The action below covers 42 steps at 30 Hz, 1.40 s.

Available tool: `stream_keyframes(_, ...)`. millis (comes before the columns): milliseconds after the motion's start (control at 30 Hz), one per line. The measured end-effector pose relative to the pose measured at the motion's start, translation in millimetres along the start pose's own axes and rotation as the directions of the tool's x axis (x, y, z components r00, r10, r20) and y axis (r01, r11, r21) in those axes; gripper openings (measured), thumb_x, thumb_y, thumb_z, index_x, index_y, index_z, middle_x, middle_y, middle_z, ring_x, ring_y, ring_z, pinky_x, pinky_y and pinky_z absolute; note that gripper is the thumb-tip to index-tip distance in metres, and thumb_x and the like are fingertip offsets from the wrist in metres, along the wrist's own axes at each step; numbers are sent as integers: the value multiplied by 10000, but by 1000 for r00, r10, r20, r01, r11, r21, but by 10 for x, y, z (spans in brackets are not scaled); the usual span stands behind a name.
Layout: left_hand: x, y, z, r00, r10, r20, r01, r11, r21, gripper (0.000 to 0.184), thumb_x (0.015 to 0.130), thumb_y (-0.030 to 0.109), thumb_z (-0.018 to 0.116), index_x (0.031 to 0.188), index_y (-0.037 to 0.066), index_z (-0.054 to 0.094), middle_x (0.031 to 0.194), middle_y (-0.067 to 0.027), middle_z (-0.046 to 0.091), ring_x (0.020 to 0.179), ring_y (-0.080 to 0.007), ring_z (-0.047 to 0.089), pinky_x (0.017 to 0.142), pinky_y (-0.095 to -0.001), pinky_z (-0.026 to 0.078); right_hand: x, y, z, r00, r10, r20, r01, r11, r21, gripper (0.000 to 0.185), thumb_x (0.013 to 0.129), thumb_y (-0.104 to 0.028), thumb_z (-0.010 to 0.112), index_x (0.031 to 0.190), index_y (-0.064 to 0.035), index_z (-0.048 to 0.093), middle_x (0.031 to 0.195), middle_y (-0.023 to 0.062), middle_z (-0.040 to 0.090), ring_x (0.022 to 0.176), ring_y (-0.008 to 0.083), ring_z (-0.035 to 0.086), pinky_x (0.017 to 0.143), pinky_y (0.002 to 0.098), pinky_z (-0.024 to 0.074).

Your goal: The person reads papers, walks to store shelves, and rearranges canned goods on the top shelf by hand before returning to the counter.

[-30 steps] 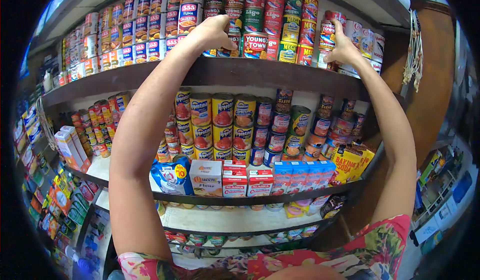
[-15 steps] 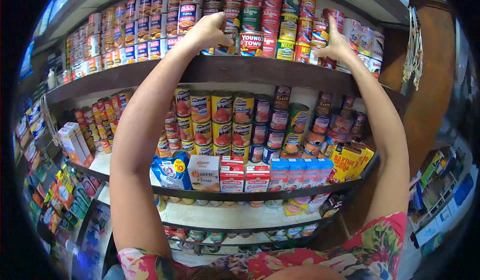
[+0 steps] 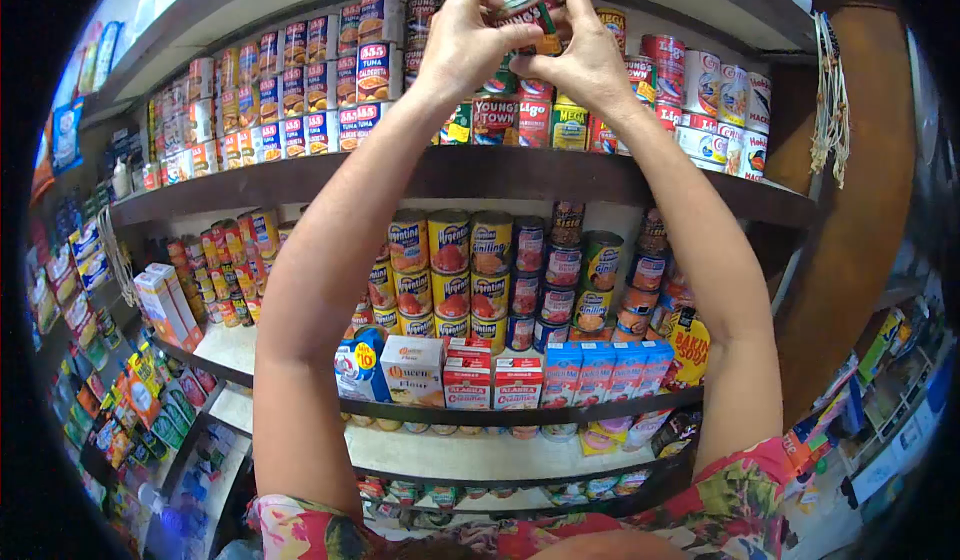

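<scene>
Both hands are raised to the upper shelf (image 3: 440,172), in front of the stacked cans. Between them is a Young's Town can (image 3: 527,20), its silver lid showing at the top. My left hand (image 3: 472,45) is closed on its left side, thumb across the label. My right hand (image 3: 585,55) curls round the can from the right, fingers near the lid. Below the hands stand another Young's Town can (image 3: 494,120), a red Ligo can (image 3: 534,122) and a yellow Mega can (image 3: 571,126). My hands hide part of the rows behind.
555 tuna cans (image 3: 374,72) are stacked to the left, with white-labelled cans (image 3: 733,95) at the right end. The lower shelf has Argentina cans (image 3: 450,242), a Queen flour box (image 3: 412,370) and several blue cartons (image 3: 597,372). Strings (image 3: 829,100) hang beside the wooden post (image 3: 860,190).
My hands were apart at the stacked cans; now they meet higher up around one can. The right hand moved left and the left hand moved slightly right. The view has shifted a little.
</scene>
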State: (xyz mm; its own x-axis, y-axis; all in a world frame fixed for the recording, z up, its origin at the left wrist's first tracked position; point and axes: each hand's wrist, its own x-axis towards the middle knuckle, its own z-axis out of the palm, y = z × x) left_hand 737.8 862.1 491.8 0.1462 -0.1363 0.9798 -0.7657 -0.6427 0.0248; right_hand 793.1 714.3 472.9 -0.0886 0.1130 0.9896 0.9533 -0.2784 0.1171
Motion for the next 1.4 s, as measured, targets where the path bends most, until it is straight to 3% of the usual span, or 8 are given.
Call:
stream_keyframes(167, -56, -128, 84, 988, -47, 148, 41, 998, 44, 730, 689, 288, 781, 1204, -12, 360, 1100, -203, 528, 998, -217, 555, 817, -323, 473, -63, 222, -31, 995, 9, -102, -14, 999, -51, 762, 541, -166, 781, 1208, -57, 429, 1078, 163, 587, 1003, 270, 589, 834, 372, 488)
stream_keyframes(233, -98, -180, -29, 971, -82, 223, 27, 971, 238, 888, 640, 398, 796, 1265, -21, 323, 1208, -247, 463, 1083, -311, 512, 906, -378, 433, 1, 345, -190, 975, 173, -141, -182, 982, -53, 759, 547, -181, 815, 1184, -35, 429, 1058, 189, 595, 978, 277, 602, 807, 372, 499)
stream_keyframes(300, -177, -361, -95, 969, -43, 244, -40, 945, 326, 917, 604, 440, 806, 1250, -23, 347, 1173, -240, 488, 1069, -310, 518, 911, -382, 421, 139, 611, -340, 951, 302, -73, -285, 941, 181, 718, 572, -167, 813, 1164, -22, 433, 1061, 200, 593, 941, 272, 614, 802, 354, 496)
stream_keyframes(367, -237, -227, -156, 911, -250, 328, 131, 929, 345, 914, 584, 469, 806, 1231, -14, 377, 1146, -226, 508, 1056, -300, 524, 905, -372, 418, 271, 907, -463, 970, 166, -178, -175, 984, -35, 680, 592, -129, 794, 1153, 5, 435, 1051, 208, 597, 940, 268, 614, 815, 341, 488)
stream_keyframes(400, -270, -182, -182, 863, -349, 366, 216, 908, 358, 913, 574, 483, 807, 1221, -9, 391, 1132, -218, 518, 1050, -295, 527, 902, -367, 417, 322, 862, -557, 938, 302, -171, -334, 921, -202, 694, 584, -120, 797, 1159, 30, 438, 1048, 207, 600, 957, 265, 606, 840, 337, 475)
stream_keyframes(500, -308, -250, -168, 829, -333, 450, 131, 897, 421, 893, 568, 512, 799, 1195, 1, 423, 1100, -204, 539, 1033, -277, 538, 884, -349, 422, 377, 1154, -620, 898, 413, -153, -440, 819, -370, 610, 590, -171, 783, 1098, 35, 514, 1033, 200, 613, 968, 284, 600, 858, 365, 451)
stream_keyframes(1033, -350, -193, -197, 773, -360, 522, 49, 855, 517, 852, 584, 441, 797, 1195, 3, 398, 1090, -240, 562, 1023, -293, 560, 878, -352, 429, 300, 1361, -557, 927, 350, -136, -366, 761, -535, 523, 654, -191, 728, 1111, -27, 534, 1016, 251, 605, 985, 393, 573, 858, 432, 460)
stream_keyframes(1400, -363, -204, -200, 778, -393, 489, 60, 822, 566, 878, 586, 459, 785, 1223, 0, 391, 1111, -248, 559, 1061, -318, 549, 906, -354, 417, 44, 1090, -588, 860, 508, 35, -378, 683, -625, 1124, 511, -399, 824, 1339, 22, 191, 1077, 292, 566, 1035, 368, 563, 925, 384, 421)
